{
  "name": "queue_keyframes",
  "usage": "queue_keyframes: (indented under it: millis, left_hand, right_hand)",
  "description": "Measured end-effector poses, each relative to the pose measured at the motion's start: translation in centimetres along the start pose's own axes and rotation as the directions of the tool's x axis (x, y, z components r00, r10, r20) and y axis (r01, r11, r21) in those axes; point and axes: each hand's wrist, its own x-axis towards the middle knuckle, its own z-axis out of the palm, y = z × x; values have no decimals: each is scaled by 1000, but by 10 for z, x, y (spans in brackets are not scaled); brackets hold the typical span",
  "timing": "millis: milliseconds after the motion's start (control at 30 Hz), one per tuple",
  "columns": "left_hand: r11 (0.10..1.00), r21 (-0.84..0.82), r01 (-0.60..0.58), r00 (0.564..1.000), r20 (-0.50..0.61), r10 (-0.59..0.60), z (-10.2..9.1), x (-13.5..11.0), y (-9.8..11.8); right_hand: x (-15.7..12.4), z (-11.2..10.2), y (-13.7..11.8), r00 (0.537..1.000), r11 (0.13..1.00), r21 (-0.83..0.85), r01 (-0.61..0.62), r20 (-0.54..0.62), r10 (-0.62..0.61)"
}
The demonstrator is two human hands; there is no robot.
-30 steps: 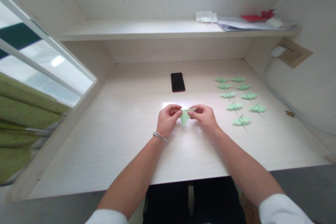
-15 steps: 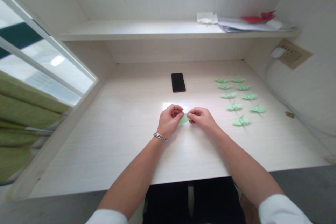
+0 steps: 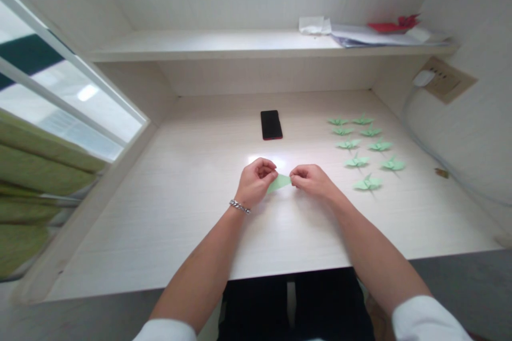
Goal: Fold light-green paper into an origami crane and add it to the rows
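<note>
Left hand [image 3: 254, 184] and right hand [image 3: 314, 180] each pinch one end of a folded green paper [image 3: 279, 183], fingertips clamped on it, low over the middle of the desk [image 3: 192, 213]. Finished green paper cranes [image 3: 362, 152] sit in two rows toward the right edge. A black phone [image 3: 271, 124] lies nearer the back edge.

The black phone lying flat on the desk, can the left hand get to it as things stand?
Probably yes. The black phone lies just beyond the left hand, only bare pale desk between them. That hand must first release the folded green paper it pinches with the right hand.
</note>
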Motion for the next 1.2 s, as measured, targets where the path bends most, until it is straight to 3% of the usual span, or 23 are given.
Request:
queue_keyframes:
  millis: [167, 333, 467, 600, 800, 900, 1033, 1200]
  left_hand:
    - [999, -44, -12, 996, -92, 8, -11, 5, 0]
    - [998, -60, -11, 995, -96, 6, -9, 4, 2]
    - [999, -38, -18, 999, -49, 16, -4, 1, 0]
    - [1000, 2, -29, 999, -22, 29, -2, 0, 0]
    - [982, 147, -115, 992, 62, 106, 6, -6, 2]
    - [984, 144, -107, 992, 78, 97, 9, -7, 3]
    - [998, 35, -44, 999, -12, 45, 3, -3, 2]
    - [998, -10, -58, 989, -140, 56, -11, 4, 4]
  right_hand:
    - [3, -14, 21, 990, 982, 163, -100, -81, 114]
    - [4, -10, 18, 984, 962, 263, -68, -142, 108]
    - [1, -1, 5, 997, 990, 141, 12, -82, -1]
    - [1, 1, 3, 999, 996, 86, 38, -37, -35]
    - [-1, 7, -2, 995, 997, 9, 78, -63, -77]
    - [-2, 12, -8, 994, 996, -30, 89, -66, -91]
    - [-1, 6, -5, 997, 998, 17, 54, -58, -52]
    - [1, -14, 15, 997, 992, 123, -11, -75, 20]
